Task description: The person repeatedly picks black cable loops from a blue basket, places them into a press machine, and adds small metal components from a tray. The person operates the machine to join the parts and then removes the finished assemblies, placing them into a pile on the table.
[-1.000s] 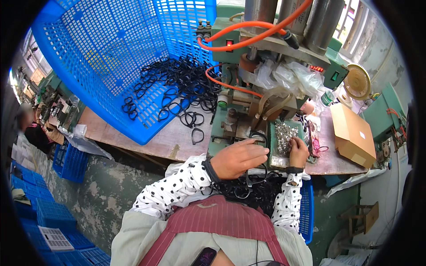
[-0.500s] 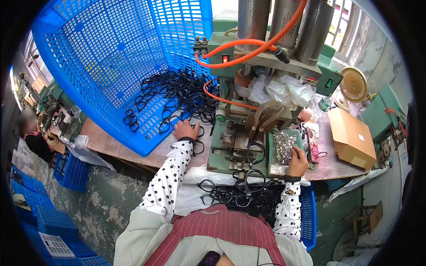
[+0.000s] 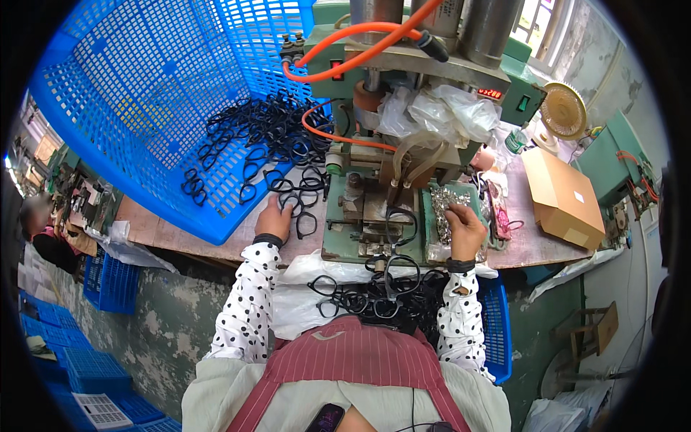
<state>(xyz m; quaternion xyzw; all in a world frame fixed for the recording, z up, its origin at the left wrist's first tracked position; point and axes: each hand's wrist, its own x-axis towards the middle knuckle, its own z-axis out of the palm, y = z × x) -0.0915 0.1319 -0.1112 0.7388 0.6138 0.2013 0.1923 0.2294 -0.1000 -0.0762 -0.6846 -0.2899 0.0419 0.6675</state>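
Note:
My left hand (image 3: 273, 222) is at the table's front, left of the green press, its fingers closed on the edge of a black eyeglass frame (image 3: 289, 204). Beside it, other loose black frames lie between the basket and the press. Over a green tray (image 3: 440, 250) of small shiny metal parts (image 3: 448, 196), my right hand (image 3: 466, 232) has thumb and fingers pinched together; whatever they hold is hidden. One black eyeglass frame (image 3: 412, 229) stands at the press's fixture (image 3: 374, 235), and another frame (image 3: 403, 277) hangs just in front of it.
A big blue basket (image 3: 137, 169) holding a heap of black frames (image 3: 266, 126) leans on the table at left. More frames (image 3: 425, 302) lie before my apron. Orange hoses (image 3: 360, 29) cross the press. A cardboard box (image 3: 565, 201) and a fan (image 3: 563, 110) stand right.
My left hand has drawn back toward me, and several frames now lie spread beside it. My right hand has moved in over the metal parts. The whole view has shifted slightly.

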